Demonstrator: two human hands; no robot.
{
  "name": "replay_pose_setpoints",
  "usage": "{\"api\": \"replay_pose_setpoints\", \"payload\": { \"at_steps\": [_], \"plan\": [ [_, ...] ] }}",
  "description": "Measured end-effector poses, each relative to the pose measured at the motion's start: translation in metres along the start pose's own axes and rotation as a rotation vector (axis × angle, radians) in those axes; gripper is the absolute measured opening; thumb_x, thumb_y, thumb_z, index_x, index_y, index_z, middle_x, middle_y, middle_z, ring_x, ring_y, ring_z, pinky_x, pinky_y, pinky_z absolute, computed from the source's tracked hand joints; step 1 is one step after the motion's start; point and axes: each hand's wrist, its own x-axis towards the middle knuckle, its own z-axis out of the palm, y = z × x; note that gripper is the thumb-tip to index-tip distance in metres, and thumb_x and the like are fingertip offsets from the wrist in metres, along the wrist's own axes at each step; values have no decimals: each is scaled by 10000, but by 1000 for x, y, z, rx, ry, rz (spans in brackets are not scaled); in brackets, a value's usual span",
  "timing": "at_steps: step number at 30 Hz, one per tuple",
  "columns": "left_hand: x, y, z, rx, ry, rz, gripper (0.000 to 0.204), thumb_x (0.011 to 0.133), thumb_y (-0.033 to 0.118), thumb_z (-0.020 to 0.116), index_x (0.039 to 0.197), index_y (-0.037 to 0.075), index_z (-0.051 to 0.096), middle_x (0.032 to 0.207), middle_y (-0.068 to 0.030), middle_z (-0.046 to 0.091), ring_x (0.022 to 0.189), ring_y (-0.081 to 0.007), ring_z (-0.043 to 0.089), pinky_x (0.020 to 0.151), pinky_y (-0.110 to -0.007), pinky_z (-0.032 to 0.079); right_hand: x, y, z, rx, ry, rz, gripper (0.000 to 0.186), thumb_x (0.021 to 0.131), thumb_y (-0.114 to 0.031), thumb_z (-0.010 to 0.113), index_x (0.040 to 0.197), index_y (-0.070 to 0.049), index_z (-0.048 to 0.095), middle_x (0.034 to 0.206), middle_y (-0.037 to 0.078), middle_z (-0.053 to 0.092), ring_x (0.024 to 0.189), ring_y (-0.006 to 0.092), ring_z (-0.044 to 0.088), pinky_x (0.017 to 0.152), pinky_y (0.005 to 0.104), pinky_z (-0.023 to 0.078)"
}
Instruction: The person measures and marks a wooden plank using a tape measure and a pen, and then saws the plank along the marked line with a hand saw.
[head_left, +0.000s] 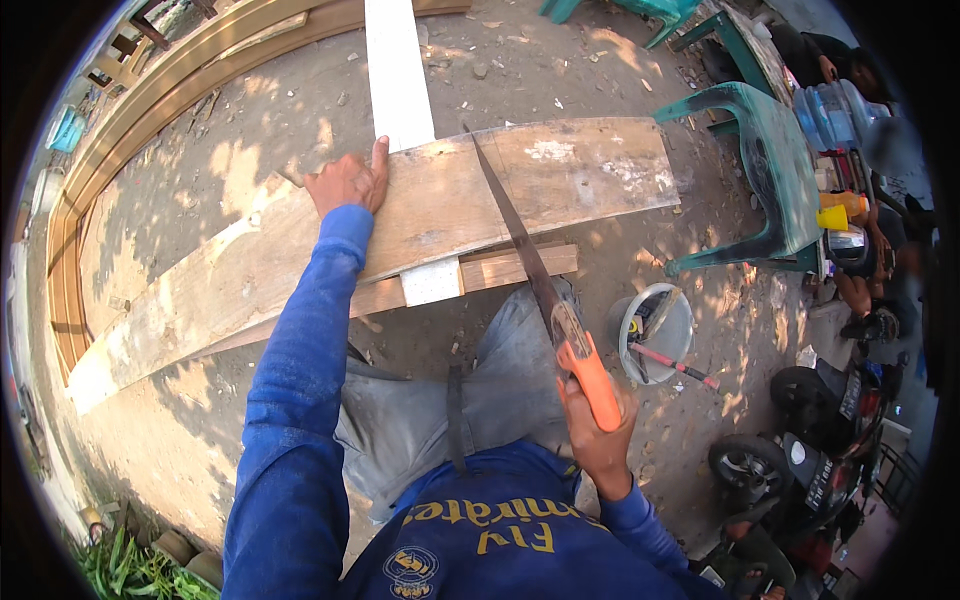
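Observation:
A long, weathered wooden plank (430, 205) lies across in front of me, over a white board (400, 85) and a short wooden block (520, 267). On the plank's far edge rests my left hand (347, 186), its fingers bent over the edge and its thumb pointing away. My right hand (603, 440) is wrapped round the orange handle of a hand saw (524, 245). The saw's blade slants away across the right part of the plank, its tip at the far edge. Whether its teeth sit in a cut is too small to tell.
A pale bucket (690, 325) with tools in it stands on the dirt at right. Beyond it is a green plastic chair (752, 105). Long wooden boards (150, 125) lie far left. People sit and motorbikes (750, 470) stand along the right side.

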Motion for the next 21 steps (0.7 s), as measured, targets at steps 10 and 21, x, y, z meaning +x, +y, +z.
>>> {"api": "replay_pose_setpoints", "payload": {
  "at_steps": [10, 21],
  "plan": [
    [0, 14, 9, -13, -14, 4, 835, 1038, 702, 355, 868, 33, 824, 854, -241, 764, 900, -379, 733, 1053, -536, 378, 156, 2, 76, 81, -7, 22, 215, 966, -137, 674, 888, 62, 685, 626, 125, 596, 580, 142, 540, 571, 381, 452],
    [-2, 6, 0, -18, 55, 1, 823, 1035, 696, 364, 890, 30, 825, 876, -253, 764, 912, -395, 736, 1086, -535, 367, 94, 14, 50, 33, -27, -60, 139, 929, -79, 665, 969, 48, 707, 716, 184, 641, 629, 202, 628, 636, 370, 492]
  ]
}}
